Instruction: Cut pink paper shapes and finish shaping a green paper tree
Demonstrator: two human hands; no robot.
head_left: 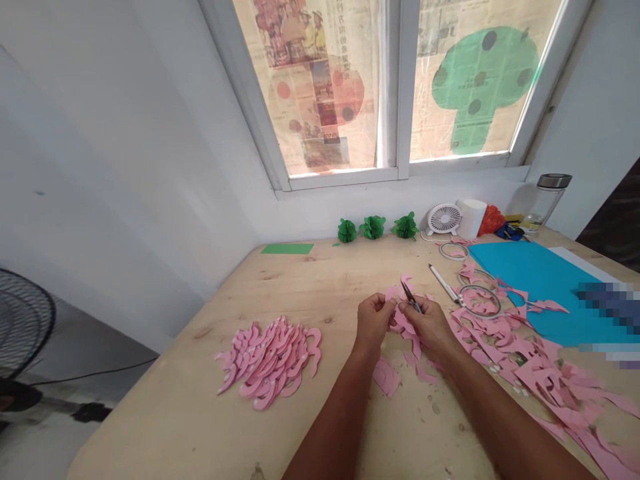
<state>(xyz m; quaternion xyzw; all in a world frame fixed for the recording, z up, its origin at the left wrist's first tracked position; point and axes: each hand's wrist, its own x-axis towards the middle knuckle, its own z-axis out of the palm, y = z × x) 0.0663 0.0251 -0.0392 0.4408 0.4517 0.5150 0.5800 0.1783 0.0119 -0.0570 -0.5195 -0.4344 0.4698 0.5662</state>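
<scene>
My left hand (376, 319) pinches a piece of pink felt-like sheet (395, 292) above the middle of the wooden table. Small scissors (409, 292) are in my right hand (431, 325), their dark blades pointing up and away beside the pink piece. Part of the pink material hangs below my fingers. Under my hands a pink offcut with a curved outline (387, 378) lies on the tabletop. To the left sits a heap of curved pink cut-outs (280, 360), some with small white spots.
Pink scraps (550, 380) spread over the right side, near embroidery hoops (479, 301), a white pen (443, 283) and a blue sheet (530, 273). Along the wall stand green paper balls (373, 227), a small white fan (444, 219) and a glass bottle (547, 203). A green strip (287, 249) lies at the back left.
</scene>
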